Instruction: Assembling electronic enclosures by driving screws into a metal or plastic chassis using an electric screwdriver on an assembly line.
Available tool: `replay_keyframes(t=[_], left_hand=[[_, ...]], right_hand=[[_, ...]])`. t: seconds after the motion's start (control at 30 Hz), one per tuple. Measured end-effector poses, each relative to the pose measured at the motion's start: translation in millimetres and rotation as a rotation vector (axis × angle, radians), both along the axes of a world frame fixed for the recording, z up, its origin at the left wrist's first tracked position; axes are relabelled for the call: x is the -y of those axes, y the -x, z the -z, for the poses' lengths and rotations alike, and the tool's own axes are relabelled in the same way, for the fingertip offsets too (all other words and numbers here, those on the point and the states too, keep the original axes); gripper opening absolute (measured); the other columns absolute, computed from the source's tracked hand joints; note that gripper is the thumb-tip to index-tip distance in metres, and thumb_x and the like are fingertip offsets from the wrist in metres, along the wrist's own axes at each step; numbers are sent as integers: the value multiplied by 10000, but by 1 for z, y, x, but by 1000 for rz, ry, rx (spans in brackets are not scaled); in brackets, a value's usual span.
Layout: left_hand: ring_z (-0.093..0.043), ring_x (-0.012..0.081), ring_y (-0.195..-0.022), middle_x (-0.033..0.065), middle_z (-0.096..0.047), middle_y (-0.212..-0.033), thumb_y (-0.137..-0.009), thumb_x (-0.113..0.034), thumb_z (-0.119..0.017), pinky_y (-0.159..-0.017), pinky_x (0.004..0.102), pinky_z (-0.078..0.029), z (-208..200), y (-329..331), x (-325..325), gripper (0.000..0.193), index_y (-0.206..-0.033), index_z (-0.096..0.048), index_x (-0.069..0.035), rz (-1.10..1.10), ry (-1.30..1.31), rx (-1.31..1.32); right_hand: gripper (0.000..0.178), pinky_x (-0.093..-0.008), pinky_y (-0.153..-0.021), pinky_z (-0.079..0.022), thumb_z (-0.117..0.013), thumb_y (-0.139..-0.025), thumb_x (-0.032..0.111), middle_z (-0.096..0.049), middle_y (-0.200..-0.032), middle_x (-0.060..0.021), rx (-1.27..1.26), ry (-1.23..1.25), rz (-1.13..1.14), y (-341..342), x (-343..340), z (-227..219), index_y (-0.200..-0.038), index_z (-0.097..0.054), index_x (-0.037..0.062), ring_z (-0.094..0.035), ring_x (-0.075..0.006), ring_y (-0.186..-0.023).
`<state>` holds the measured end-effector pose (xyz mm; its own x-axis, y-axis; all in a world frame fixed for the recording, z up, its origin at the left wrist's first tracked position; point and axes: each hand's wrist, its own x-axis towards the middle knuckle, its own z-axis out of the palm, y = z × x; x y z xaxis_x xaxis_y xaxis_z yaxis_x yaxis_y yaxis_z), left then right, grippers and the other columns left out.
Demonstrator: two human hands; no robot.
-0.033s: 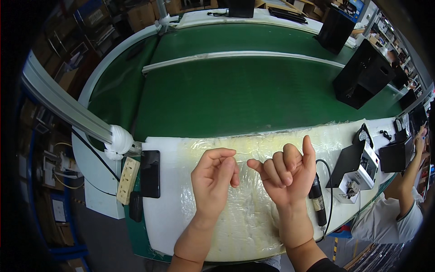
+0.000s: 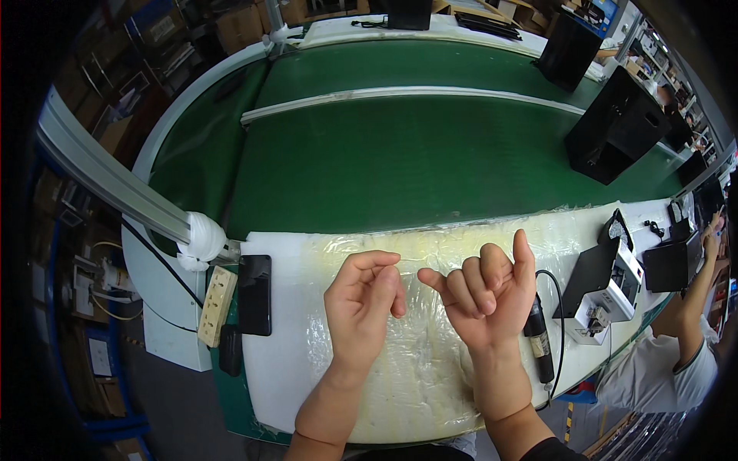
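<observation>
My left hand (image 2: 361, 303) is raised over the worktop. Its fingers curl loosely closed and the thumb rests close to them; I see nothing between them. To its right is my right hand (image 2: 488, 296), palm side toward me. Its thumb points up and its little finger stretches out left, while the fingers between bend toward the palm; it holds nothing. A gap separates the hands. Beneath them lies a white and yellowish padded sheet (image 2: 415, 384) under clear plastic film. A black cylindrical tool (image 2: 540, 346) with a cable lies just right of my right wrist.
At left lie a black phone (image 2: 255, 295) and a beige power strip (image 2: 217, 306), near a metal post (image 2: 115, 169). A black and white device (image 2: 603, 296) stands at right. Beyond is a green belt (image 2: 415, 161) with black boxes (image 2: 615, 127). Another person's arm (image 2: 696, 288) shows at far right.
</observation>
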<state>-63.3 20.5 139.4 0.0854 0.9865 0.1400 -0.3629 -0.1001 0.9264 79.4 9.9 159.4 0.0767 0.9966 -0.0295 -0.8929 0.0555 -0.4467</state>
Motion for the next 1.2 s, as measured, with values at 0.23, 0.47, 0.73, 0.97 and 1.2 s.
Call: replay_keyframes(t=[0.23,0.47,0.73,0.97,1.2], left_hand=[[-505,91,-574,56,-563,-735,-965,-39,-485,-519,220,-411,7,1,-1,140,-1079,-543,18,-10,-39,27],[-568,139,-612,113,-594,-958,-951,-26,-477,-522,247,-443,5,-2,-1,180,-1118,-527,23,-8,18,53],[-541,174,-564,88,-551,-847,-933,-42,-432,-462,278,-421,3,9,-8,144,-1038,-529,-28,175,221,447],[-438,183,-522,48,-456,-717,-901,-83,-411,-457,315,-368,4,17,-11,128,-947,-528,-65,251,304,645],[-398,177,-506,32,-427,-672,-907,-89,-390,-465,317,-339,13,21,-14,145,-924,-532,-68,368,302,806]], right_hand=[[655,-550,-934,-461,-124,-1014,480,-325,-379,-1,-23,-48,-27,-2,0,0,-541,-406,126,-221,-127,-342],[653,-519,-934,-460,-123,-1015,475,-330,-389,-4,-8,-55,-18,-4,0,3,-548,-414,122,-216,-127,-354],[641,-439,-828,-490,-156,-1020,458,-333,-389,-6,-15,-44,22,-5,-1,5,-547,-425,120,-244,-137,-372],[603,-347,-576,-403,-188,-1027,440,-338,-383,-3,11,-14,50,1,0,1,-560,-405,126,-251,-136,-353],[594,-324,-517,-363,-200,-1029,431,-334,-379,-1,7,5,44,4,0,0,-562,-397,123,-251,-131,-342]])
